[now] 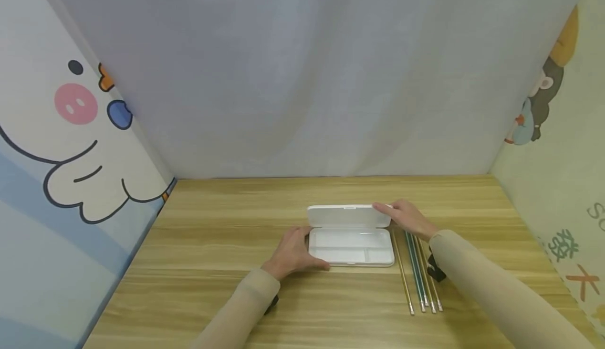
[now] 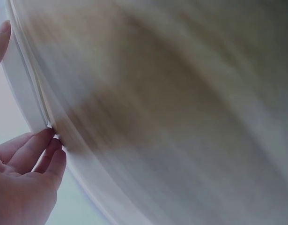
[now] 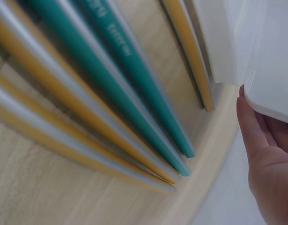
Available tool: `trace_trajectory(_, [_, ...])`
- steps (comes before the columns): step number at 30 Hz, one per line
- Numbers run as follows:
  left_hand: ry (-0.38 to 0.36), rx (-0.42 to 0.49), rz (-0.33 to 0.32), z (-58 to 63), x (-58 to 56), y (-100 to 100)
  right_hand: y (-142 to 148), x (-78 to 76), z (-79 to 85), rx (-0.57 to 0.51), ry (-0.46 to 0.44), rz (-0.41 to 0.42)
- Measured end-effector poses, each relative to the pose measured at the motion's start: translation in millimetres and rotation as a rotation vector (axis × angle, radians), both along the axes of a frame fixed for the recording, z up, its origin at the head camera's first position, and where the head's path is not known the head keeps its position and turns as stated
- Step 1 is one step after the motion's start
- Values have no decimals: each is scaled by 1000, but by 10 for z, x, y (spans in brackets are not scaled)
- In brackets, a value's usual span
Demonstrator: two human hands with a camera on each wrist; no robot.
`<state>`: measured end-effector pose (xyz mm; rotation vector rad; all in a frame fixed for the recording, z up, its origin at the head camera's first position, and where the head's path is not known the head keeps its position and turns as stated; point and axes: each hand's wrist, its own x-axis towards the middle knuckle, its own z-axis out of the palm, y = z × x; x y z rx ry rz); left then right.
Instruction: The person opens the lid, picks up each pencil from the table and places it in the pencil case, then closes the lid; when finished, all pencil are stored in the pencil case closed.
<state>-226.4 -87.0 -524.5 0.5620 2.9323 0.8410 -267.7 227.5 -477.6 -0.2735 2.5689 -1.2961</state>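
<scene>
A white pencil case [image 1: 350, 239] lies open on the table, its compartments bare and its lid [image 1: 342, 217] raised at the back. My left hand [image 1: 292, 252] holds the case at its left end, thumb along the front edge and fingers at the left side. At the lid's top right corner, my right hand [image 1: 410, 219] grips the edge; in the right wrist view its fingers sit behind the white lid [image 3: 275, 89]. Several pencils, gold [image 1: 403, 273] and green [image 1: 416, 270], lie to the right of the case, beneath the right wrist.
The wood-grain table [image 1: 212, 233] meets a pale grey curtain-like backdrop [image 1: 283, 76] at the back. Cartoon-printed panels stand on the left [image 1: 28, 191] and right [image 1: 557, 181]. One gold pencil lies close along the case's right side, apart from the others.
</scene>
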Motion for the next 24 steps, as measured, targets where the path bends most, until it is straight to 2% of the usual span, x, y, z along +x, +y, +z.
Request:
trace_trajectory(11, [42,-18,-47,24,-11,-71,-74,-92,2,-48,-59,2])
trace_trajectory(18, [63,22,-73,35,-39,-54,-114,-172,-2,-164,-180,-39])
trace_trajectory(24, [43,26,-83,0,-43,-54,-141,-198,-6,-135,-197,-48])
